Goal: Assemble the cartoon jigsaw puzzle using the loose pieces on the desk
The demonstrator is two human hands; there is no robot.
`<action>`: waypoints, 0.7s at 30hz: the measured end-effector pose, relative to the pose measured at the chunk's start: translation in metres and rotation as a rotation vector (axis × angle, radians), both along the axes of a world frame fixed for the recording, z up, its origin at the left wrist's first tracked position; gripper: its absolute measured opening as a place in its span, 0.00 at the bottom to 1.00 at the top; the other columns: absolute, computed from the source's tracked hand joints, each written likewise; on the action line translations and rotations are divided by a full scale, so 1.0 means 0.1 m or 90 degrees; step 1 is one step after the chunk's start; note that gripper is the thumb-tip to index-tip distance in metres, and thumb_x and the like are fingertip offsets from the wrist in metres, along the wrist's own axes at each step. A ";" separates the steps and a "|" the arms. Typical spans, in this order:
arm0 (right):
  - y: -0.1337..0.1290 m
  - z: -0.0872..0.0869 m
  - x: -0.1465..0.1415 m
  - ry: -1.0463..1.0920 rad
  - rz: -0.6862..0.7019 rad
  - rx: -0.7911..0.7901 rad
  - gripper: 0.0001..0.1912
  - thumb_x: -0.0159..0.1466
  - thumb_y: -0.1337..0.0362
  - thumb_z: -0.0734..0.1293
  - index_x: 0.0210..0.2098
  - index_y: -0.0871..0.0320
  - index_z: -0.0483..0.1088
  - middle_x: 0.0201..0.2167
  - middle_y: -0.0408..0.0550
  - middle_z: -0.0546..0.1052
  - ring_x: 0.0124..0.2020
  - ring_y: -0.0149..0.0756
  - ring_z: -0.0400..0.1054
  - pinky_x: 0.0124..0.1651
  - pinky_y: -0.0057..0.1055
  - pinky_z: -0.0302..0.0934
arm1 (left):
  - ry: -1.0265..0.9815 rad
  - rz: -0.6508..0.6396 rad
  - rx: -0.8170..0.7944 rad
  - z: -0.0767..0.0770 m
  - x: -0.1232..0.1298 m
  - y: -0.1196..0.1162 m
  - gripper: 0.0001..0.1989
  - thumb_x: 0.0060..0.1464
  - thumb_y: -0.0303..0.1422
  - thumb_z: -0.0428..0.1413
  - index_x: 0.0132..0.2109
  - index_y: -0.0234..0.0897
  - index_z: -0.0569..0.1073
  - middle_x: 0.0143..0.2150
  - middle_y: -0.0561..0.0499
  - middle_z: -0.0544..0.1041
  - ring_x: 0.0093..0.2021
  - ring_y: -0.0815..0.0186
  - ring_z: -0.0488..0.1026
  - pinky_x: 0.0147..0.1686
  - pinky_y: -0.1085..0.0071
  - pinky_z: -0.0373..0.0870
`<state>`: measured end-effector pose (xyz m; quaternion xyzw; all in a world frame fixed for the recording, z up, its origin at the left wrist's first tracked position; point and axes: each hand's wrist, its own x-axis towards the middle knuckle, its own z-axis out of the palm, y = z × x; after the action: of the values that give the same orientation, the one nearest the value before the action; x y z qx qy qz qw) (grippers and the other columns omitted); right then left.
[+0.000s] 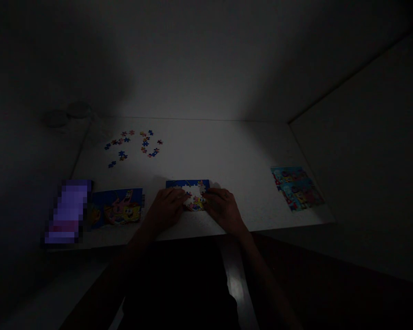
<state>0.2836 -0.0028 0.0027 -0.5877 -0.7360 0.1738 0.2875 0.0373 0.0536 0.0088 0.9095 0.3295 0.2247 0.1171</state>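
A partly assembled jigsaw puzzle point(192, 182) lies flat on the white table, with a blue top edge, cartoon figures along the bottom and a pale gap in the middle. My left hand point(167, 206) covers its left side, fingers curled and closed on it, the tips at the edge of the gap. Closed over the right side is my right hand point(225, 206), its fingertips on pieces beside the gap. The dim light and my fingers hide whether a loose piece is pinched in either hand. Several loose puzzle pieces point(145, 143) are scattered at the back left.
A blue picture sheet point(119, 208) with cartoon characters lies to the left, beside a phone point(69, 211) with a lit, blurred screen. Two overlapping cartoon sheets point(298, 189) are at the right. The table point(220, 151) meets walls at its back and right.
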 end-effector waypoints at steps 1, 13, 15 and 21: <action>0.00 0.00 0.00 0.001 -0.001 -0.001 0.15 0.65 0.59 0.68 0.50 0.52 0.74 0.53 0.51 0.75 0.54 0.45 0.68 0.57 0.47 0.61 | 0.008 0.000 -0.003 0.00 0.01 0.00 0.17 0.59 0.24 0.52 0.54 0.37 0.74 0.52 0.44 0.75 0.53 0.56 0.68 0.52 0.57 0.66; 0.00 0.01 -0.01 0.007 -0.008 -0.008 0.14 0.65 0.60 0.67 0.50 0.52 0.74 0.52 0.51 0.76 0.53 0.45 0.68 0.56 0.48 0.62 | -0.004 -0.010 -0.003 -0.04 0.00 -0.02 0.16 0.60 0.25 0.51 0.53 0.36 0.74 0.49 0.44 0.76 0.50 0.57 0.69 0.50 0.58 0.67; 0.01 0.01 -0.01 0.001 -0.003 -0.003 0.14 0.66 0.60 0.67 0.50 0.52 0.74 0.52 0.51 0.76 0.53 0.45 0.68 0.56 0.48 0.63 | -0.001 -0.003 -0.008 -0.03 0.00 -0.03 0.16 0.60 0.25 0.51 0.53 0.36 0.74 0.48 0.44 0.76 0.50 0.56 0.69 0.50 0.57 0.67; -0.01 -0.04 0.01 0.011 -0.005 0.024 0.15 0.65 0.59 0.67 0.51 0.50 0.75 0.52 0.52 0.77 0.53 0.46 0.70 0.53 0.47 0.66 | 0.019 0.013 -0.016 -0.02 0.03 -0.06 0.16 0.61 0.26 0.52 0.55 0.37 0.72 0.51 0.44 0.75 0.52 0.57 0.68 0.51 0.58 0.67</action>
<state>0.2843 -0.0034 -0.0008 -0.5838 -0.7342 0.1637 0.3057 0.0399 0.0475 0.0066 0.9079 0.3429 0.2083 0.1214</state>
